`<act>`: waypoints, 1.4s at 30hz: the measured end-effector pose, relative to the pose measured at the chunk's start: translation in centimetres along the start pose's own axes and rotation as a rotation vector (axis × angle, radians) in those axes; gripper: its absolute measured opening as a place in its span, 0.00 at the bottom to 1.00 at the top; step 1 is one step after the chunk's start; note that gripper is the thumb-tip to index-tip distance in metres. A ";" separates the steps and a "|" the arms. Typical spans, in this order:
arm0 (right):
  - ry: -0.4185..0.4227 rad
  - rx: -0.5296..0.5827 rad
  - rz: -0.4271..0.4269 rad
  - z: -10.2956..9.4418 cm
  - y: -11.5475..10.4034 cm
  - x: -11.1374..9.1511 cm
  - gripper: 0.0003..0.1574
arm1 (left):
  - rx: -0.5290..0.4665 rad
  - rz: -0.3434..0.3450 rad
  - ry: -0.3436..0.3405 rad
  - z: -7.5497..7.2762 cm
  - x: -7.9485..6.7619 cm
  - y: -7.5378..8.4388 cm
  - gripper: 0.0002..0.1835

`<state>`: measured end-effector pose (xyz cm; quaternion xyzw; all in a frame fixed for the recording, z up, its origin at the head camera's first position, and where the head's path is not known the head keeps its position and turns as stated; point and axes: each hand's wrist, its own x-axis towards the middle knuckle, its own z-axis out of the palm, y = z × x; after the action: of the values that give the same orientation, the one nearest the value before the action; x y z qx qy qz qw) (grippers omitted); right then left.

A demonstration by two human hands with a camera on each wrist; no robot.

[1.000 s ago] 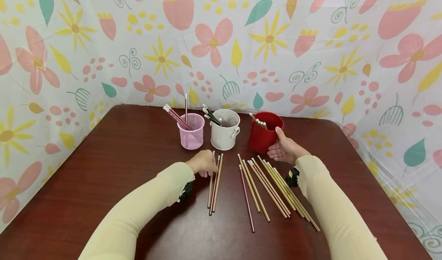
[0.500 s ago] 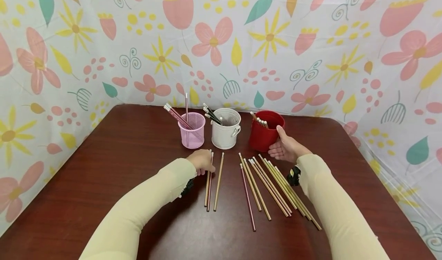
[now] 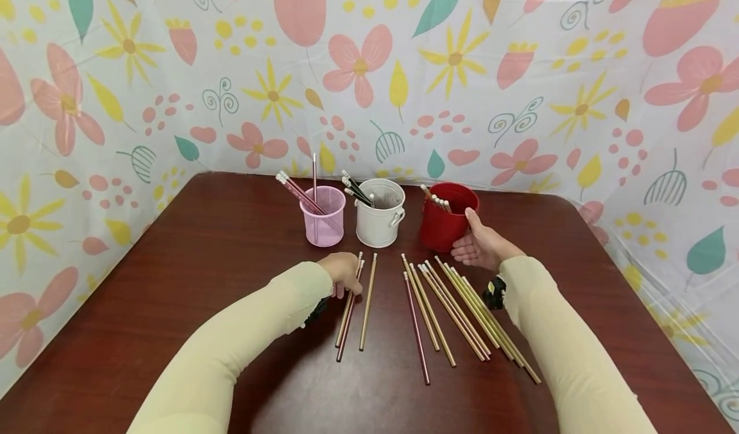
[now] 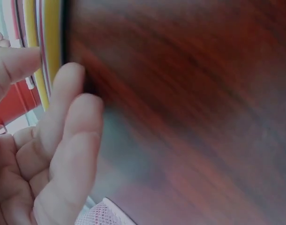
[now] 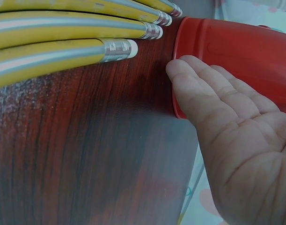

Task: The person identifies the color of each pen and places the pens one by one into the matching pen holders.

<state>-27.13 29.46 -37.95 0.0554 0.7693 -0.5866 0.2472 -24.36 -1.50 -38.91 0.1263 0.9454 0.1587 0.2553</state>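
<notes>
My left hand [image 3: 342, 274] is close over the dark wood table, with a gold pencil [image 3: 340, 331] and a maroon pencil [image 3: 345, 338] between thumb and fingers. In the left wrist view, the thumb is on one side of a yellow-looking pencil [image 4: 52, 28] and the fingertips [image 4: 70, 75] on the other. Another gold pencil [image 3: 367, 306] lies just to the right. My right hand [image 3: 482, 245] rests against the side of a red bucket [image 3: 435, 232], fingers straight and thumb at its rim. Several pencils with white erasers [image 3: 441, 203] lean in that bucket.
A pink mesh cup [image 3: 323, 229] with maroon pencils and a white bucket [image 3: 375, 227] with dark green pencils stand left of the red one. Gold, maroon and olive pencils [image 3: 456, 312] lie in a fanned row at right. A floral curtain [image 3: 358, 126] hangs behind the table.
The gold and maroon pencils at my left hand have shifted left, away from the other gold pencil, and now slant more. My right hand stays at the red bucket.
</notes>
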 end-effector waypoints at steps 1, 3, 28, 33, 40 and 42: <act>-0.001 0.000 0.002 0.0 0.0 0.0 0.63 | 0.001 0.001 -0.005 0.1 0.0 0.0 0.13; -0.004 0.000 0.000 -0.1 0.0 0.0 0.63 | -0.004 -0.003 -0.016 0.1 0.1 0.1 0.12; -0.012 -0.012 -0.007 0.0 -0.2 0.0 0.65 | -0.306 0.205 -0.083 -2.4 -0.4 1.0 0.03; -0.013 -0.011 -0.002 -0.1 0.1 0.0 0.65 | -0.548 0.427 -0.038 -3.5 -2.3 2.0 0.05; -0.008 -0.012 -0.007 -0.1 0.2 0.2 0.65 | -0.958 0.678 0.216 -4.8 -4.6 3.6 0.06; -0.006 -0.016 -0.009 -0.1 0.2 0.3 0.65 | -1.032 0.698 0.306 -5.2 -5.2 4.2 0.08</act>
<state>-27.30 29.52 -38.21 0.0481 0.7736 -0.5816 0.2472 -22.04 -0.52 -30.79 0.2636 0.6764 0.6832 0.0788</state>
